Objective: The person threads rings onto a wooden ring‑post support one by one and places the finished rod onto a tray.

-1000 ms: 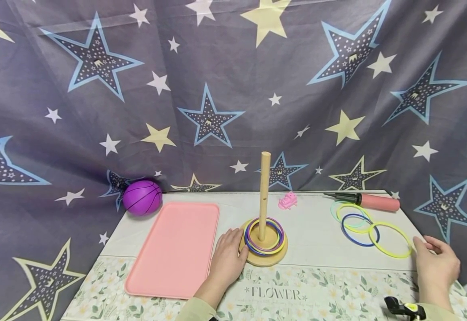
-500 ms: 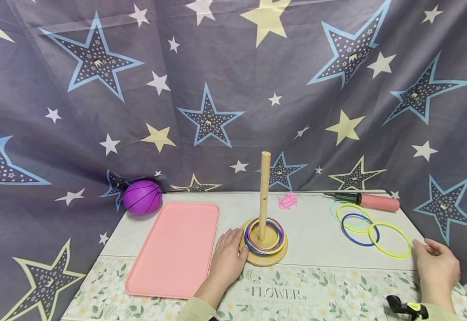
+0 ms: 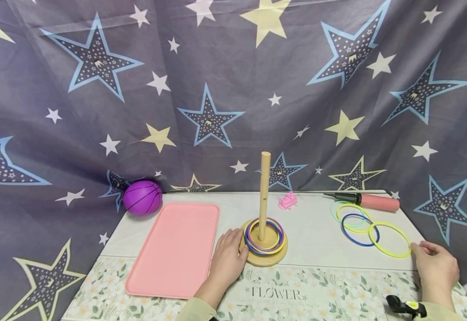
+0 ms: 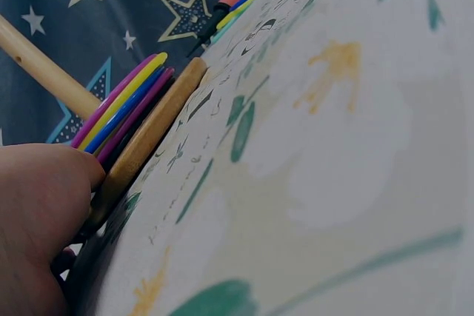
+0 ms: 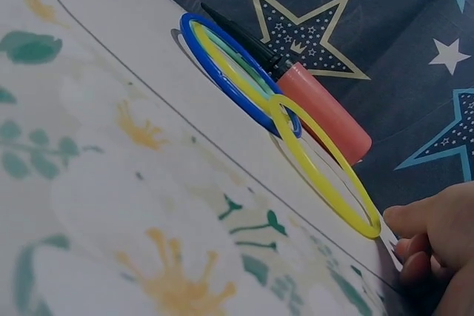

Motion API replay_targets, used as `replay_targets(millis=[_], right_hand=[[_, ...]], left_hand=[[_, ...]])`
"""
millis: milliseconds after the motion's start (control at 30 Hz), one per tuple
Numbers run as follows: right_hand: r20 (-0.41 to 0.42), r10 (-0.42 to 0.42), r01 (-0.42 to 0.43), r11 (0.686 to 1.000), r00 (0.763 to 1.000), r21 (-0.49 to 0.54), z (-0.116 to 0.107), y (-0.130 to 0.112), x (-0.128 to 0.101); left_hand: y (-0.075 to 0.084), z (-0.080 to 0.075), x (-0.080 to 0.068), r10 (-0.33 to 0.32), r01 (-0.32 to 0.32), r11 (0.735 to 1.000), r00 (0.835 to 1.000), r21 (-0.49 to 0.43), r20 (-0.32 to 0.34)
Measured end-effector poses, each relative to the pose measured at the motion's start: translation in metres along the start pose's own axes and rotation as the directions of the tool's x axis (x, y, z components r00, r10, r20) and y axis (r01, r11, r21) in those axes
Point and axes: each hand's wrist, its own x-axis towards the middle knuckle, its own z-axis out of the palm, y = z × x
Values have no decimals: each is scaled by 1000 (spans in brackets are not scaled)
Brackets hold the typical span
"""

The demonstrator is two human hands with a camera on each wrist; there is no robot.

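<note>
A wooden ring-toss stand (image 3: 264, 196) has several purple, yellow and blue rings (image 3: 253, 249) round the foot of its peg. My left hand (image 3: 227, 258) rests beside the round base, fingers extended along its left edge and touching it; in the left wrist view, the thumb (image 4: 59, 183) lies against the stacked rings. Over on the right, my right hand (image 3: 436, 265) has its fingertips right at the edge of a yellow ring (image 3: 390, 255), fingers loosely bent. That ring overlaps a blue ring (image 5: 222, 79), with another yellow and a mint-green ring (image 3: 333, 214) behind.
A pink tray (image 3: 173, 249) lies left of the left hand, with a purple ball (image 3: 142, 198) behind it. A small pink toy (image 3: 287, 200) and a red-and-black hand pump (image 3: 378, 202) lie near the star-patterned curtain (image 3: 217, 67) at the back.
My right hand has shifted slightly down and left, its fingertips closer to the yellow ring's edge. The left hand, stand and rings have stayed in place.
</note>
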Motion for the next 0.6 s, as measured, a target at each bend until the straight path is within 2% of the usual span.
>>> replay_targets(millis=[367,600], right_hand=[[23,-2,3,1000,1000,-29,0,-2,-2],[56,-55,59,995,997,-85,-3,0,-1]], left_hand=[[0,0,0,1,-1,1000,1000,2,0],[-2,1,2,-12,12,1000,1000,3,13]])
